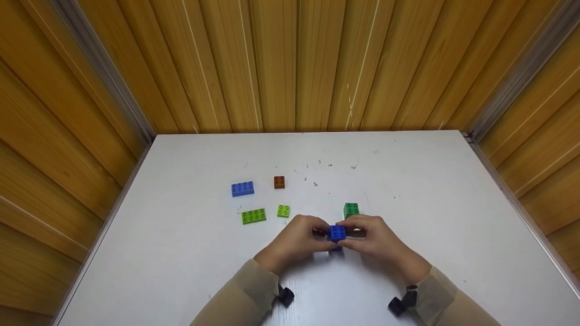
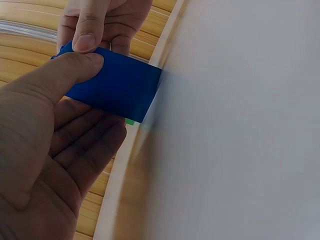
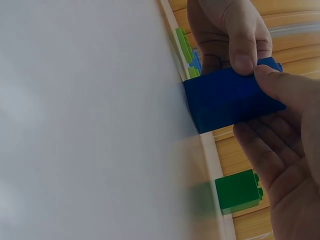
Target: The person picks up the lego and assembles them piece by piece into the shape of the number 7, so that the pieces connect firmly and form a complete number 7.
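Observation:
A tall blue toy building brick stands studs up at the table's near middle, its lower end at the white tabletop. My left hand pinches its left side, and my right hand pinches its right side. In the left wrist view both thumbs lie on the brick's smooth near face, close to its studded end. Fingers of both hands reach round behind it, partly hidden. Just beyond the right hand stands a green brick, seen whole in the right wrist view.
Left of the hands lie a flat lime eight-stud brick and a small lime brick. Farther back are a lighter blue eight-stud brick and a brown brick. Wood-patterned panels enclose the white table.

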Demonstrator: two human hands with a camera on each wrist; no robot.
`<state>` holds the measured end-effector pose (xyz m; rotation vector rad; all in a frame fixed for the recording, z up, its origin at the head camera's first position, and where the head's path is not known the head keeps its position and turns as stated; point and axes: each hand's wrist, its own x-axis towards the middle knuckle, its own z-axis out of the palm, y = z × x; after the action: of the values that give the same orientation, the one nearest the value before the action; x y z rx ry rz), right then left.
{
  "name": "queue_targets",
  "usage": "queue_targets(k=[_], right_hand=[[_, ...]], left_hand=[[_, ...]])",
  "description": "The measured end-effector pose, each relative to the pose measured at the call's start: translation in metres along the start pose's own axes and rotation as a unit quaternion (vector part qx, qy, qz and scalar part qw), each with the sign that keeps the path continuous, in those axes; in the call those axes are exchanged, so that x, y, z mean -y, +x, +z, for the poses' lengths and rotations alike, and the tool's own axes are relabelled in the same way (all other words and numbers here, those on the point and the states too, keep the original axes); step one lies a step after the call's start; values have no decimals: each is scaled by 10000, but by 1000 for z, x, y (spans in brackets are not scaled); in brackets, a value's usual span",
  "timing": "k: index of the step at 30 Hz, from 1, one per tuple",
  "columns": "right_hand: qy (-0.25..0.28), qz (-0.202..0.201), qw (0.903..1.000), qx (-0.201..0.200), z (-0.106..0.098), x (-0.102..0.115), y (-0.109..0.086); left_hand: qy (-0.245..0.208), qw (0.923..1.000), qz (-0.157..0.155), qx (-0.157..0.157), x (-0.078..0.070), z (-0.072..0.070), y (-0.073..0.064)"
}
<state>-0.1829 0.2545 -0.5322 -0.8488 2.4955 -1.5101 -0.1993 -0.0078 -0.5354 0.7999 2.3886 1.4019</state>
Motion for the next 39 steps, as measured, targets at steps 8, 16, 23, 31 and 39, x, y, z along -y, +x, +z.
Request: queue_targets(k=[8,16,23,31,39], right_hand=[[183,-218,9996,-83,4,-7,-3],[403,-613,9973,-65,5,-15,-6],[251,-824,9960,-256,8,-18,-6],[243,-558,9975,-359,4,-14,-4],[491,-678,9957,-404,-5,-11,-3]], left_hand=[[-38,10000,9,46,3,2,-1],[-197,9998,-12,14,6,6,-4],[-111,9999,-30,-1,7,6,-4],[14,9999,150,-9,5,2,0],[-90,9998,-149,97,4,0,1]])
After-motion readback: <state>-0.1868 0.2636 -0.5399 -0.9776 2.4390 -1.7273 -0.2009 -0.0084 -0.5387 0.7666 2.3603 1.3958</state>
